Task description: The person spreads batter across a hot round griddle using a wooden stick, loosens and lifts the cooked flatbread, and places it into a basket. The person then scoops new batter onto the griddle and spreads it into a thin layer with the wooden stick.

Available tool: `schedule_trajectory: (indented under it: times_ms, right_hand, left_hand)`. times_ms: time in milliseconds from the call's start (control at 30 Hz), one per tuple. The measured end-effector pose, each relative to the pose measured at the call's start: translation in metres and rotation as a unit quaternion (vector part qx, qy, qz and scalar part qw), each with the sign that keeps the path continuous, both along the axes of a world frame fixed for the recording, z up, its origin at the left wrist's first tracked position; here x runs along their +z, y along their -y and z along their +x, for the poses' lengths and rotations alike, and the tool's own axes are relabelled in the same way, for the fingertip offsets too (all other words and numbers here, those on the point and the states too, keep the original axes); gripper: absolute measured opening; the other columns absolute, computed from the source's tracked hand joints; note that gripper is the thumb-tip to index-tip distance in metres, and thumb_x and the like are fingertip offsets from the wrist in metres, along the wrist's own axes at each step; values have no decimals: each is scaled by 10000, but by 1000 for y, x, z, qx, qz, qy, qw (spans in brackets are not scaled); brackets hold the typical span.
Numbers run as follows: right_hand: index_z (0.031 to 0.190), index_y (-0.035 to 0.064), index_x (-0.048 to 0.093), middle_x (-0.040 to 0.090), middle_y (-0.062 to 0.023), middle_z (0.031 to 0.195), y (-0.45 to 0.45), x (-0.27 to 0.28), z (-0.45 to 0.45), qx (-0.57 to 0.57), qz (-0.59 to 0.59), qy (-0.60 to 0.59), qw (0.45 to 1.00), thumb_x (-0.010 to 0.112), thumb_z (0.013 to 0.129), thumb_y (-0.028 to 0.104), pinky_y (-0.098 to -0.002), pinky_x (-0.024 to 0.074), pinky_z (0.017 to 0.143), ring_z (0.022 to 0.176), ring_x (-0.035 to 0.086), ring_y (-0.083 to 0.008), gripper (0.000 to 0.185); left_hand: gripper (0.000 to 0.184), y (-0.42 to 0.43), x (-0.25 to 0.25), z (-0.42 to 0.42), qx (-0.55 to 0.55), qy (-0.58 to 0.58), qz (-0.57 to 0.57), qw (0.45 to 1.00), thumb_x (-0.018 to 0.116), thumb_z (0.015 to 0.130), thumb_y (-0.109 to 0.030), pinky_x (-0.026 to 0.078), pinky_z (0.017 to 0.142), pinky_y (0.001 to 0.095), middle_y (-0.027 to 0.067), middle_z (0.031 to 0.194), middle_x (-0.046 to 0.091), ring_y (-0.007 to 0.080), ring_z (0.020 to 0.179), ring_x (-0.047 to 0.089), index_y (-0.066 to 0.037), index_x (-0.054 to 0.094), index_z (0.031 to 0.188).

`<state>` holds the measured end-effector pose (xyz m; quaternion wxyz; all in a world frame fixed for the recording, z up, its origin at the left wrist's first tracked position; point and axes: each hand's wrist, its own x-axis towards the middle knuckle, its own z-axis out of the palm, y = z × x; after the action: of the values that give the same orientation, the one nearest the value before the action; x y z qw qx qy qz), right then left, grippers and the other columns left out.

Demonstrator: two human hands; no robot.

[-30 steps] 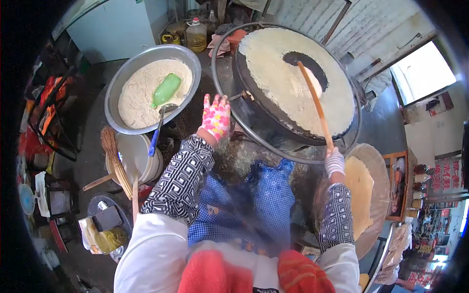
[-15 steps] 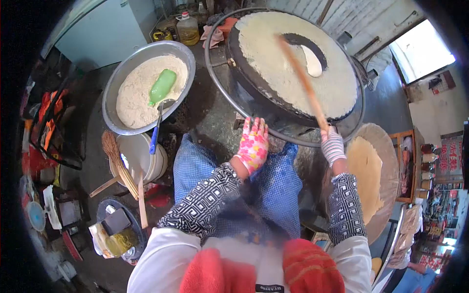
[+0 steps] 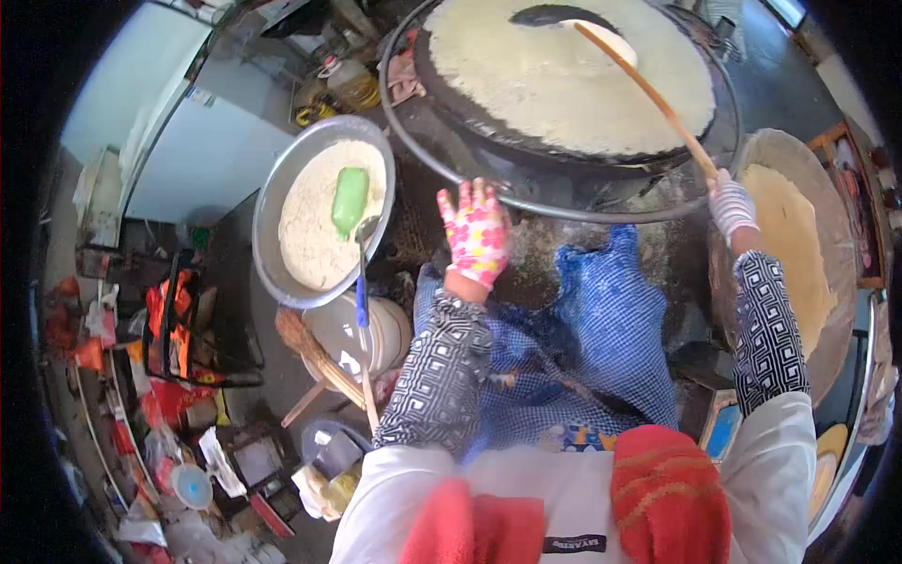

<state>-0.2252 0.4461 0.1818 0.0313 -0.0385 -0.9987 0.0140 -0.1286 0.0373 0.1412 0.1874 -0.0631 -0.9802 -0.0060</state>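
My right hand [image 3: 733, 209], in a striped glove, grips the lower end of a wooden batter spreader [image 3: 662, 108]. Its far end lies over a big round griddle [image 3: 449, 105] coated with a thin, pale layer of batter [image 3: 554, 94]. By that end sits a glossy white patch [image 3: 609, 43], beside a dark bare crescent of griddle; whether it is wet batter or the spreader's blade I cannot tell. My left hand [image 3: 476, 237], in a pink flowered glove, has its fingers spread at the metal ring [image 3: 573, 212] around the griddle, fingertips over the ring.
Left of the griddle, a metal basin [image 3: 271, 246] holds pale batter, a green scoop [image 3: 350, 199] and a blue-handled ladle [image 3: 362, 296]. Below it stands a white bucket [image 3: 390, 334] with a brush [image 3: 319, 352] across. At right, a thin flatbread [image 3: 789, 240] lies on a round board [image 3: 839, 221].
The view has shifted, with the griddle now higher in it. My right hand has swung outward to the right with the spreader. The dark bare patch has changed shape. My left hand stays by the ring.
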Motion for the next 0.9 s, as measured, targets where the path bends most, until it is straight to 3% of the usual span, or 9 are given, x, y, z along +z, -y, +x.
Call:
schedule_trajectory:
  times_ms: [67,100,167,333,400,500,567,733,900]
  right_hand:
    - [986,58,506,619,-238,814,18,14,7,10,-33,34,999,436,901,343,-501,475,693,801,596,-420,305]
    - [977,55,506,617,-241,826,10,-4,6,13,-136,39,990,441,896,354,-497,473,713,821,593,-419,316]
    - [999,55,512,619,-237,847,25,15,25,59,-13,92,994,432,901,350,-487,469,739,841,598,-404,321]
    - [972,48,538,630,-217,875,-3,8,3,-22,-64,71,995,417,911,316,-472,475,747,861,603,-384,300]
    - [979,52,541,633,-218,862,19,40,8,-7,-60,77,995,399,914,333,-469,481,748,845,616,-371,322]
    - [1017,22,527,633,-230,830,24,34,12,18,-34,140,989,419,910,341,-461,482,749,815,624,-370,354]
    - [992,43,550,632,-227,828,7,19,9,-32,-120,79,989,432,906,319,-466,486,717,797,622,-376,313]
    - [968,40,602,645,-200,851,32,57,14,-17,-168,104,980,409,921,339,-438,507,729,821,634,-342,359]
    - [1044,27,546,645,-188,835,-1,26,14,-14,-115,143,983,429,915,310,-448,503,723,817,637,-342,333]
  left_hand:
    - [496,13,1,-5,5,21,1,1000,572,734,-222,149,1052,594,164,1288,484,334,1238,408,-4,526,1177]
    - [502,20,0,-8,10,17,-9,1000,572,732,-220,148,1054,591,157,1291,483,330,1241,405,-7,524,1184]
    - [515,32,-10,-17,27,14,-26,999,568,732,-210,147,1055,586,148,1310,466,322,1253,391,-10,511,1202]
    - [542,49,12,-32,111,106,-42,987,563,737,-214,125,1063,579,135,1372,408,313,1291,346,-24,493,1239]
    - [570,45,23,-34,108,109,-56,987,580,709,-187,152,1055,585,149,1348,428,323,1286,350,-19,482,1245]
    - [499,-4,34,-10,-63,-80,22,995,585,719,-155,212,1030,591,155,1240,510,336,1214,421,-24,508,1194]
    - [506,-37,35,7,-115,-14,49,992,587,725,-173,203,1031,595,156,1228,514,339,1211,421,-11,496,1196]
    - [522,-45,19,21,-65,37,-5,997,572,722,-185,116,1076,554,171,1276,488,340,1238,403,10,501,1201]
    - [535,1,1,5,-22,59,-68,996,562,684,-158,131,1066,579,112,1319,464,309,1261,372,-34,525,1203]
